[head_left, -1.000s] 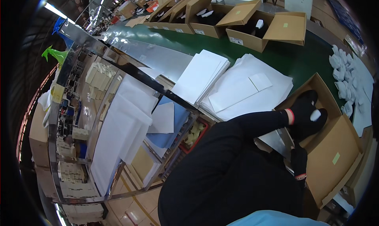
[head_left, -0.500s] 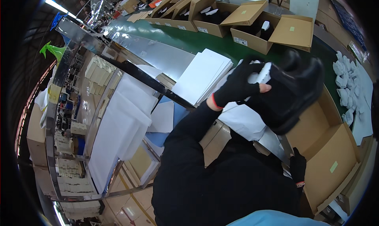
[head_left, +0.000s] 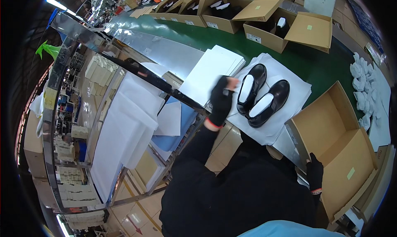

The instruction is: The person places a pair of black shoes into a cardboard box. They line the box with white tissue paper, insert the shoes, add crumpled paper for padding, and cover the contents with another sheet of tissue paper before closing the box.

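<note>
A pair of black ankle boots with white inserts in their openings lies side by side on white tissue paper. Just left of the boots is my left hand, in a black fingertip-less glove. It is apart from them, and motion smears its fingers. My right hand, gloved the same way, is closed on the near left edge of an open brown shoe box. The inside of that box shows bare cardboard, and its lid hangs toward me.
A stack of white sheets lies left of the boots. Several open shoe boxes line the far side of the green bench. White wrapped bundles sit at the right. A metal rack stands at left, near draped white sheeting.
The boots, held up in my left hand before, now lie on the tissue paper. My left hand has let go and moved left. My right hand stays at the box edge.
</note>
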Tool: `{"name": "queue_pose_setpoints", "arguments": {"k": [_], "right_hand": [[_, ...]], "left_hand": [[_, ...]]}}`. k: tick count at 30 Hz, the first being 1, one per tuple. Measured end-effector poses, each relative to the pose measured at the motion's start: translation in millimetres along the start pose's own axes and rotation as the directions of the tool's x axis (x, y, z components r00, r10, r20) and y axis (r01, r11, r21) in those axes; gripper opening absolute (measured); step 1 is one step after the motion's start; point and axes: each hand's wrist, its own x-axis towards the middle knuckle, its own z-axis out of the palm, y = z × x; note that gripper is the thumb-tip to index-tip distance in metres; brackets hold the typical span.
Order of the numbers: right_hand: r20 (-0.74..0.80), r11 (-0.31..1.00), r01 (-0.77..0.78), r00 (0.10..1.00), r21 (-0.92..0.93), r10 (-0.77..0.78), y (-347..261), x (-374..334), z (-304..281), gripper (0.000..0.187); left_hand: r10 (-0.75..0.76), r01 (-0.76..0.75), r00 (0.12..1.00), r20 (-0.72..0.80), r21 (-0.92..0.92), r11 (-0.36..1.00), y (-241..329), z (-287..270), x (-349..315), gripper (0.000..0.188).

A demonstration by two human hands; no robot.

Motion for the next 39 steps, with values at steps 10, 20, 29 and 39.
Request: {"name": "queue_pose_setpoints", "arguments": {"k": [10, 20, 29, 39], "right_hand": [[0.068, 0.998, -0.052, 0.996, -0.035, 0.054, 2, 0, 2, 0.034], [-0.031, 0.997, 0.044, 0.998, -0.069, -0.046, 2, -2, 3, 0.034], [-0.032, 0.993, 0.076, 0.996, -0.092, -0.080, 0, -1, 3, 0.034], [0.007, 0.950, 0.049, 0.999, 0.308, -0.053, 10, -3, -5, 0.039]], "left_hand": [[0.249, -0.038, 0.750, -0.612, 0.336, 0.941, -5, -231, 62, 0.039], [-0.084, 0.472, 0.881, -0.465, 0.857, 0.205, -121, -328, 36, 0.040], [0.169, 0.452, 0.804, -0.570, 0.770, 0.450, -138, -413, -6, 0.032], [0.181, 0.175, 0.739, -0.649, 0.444, 0.879, -50, -363, 28, 0.027]]}}
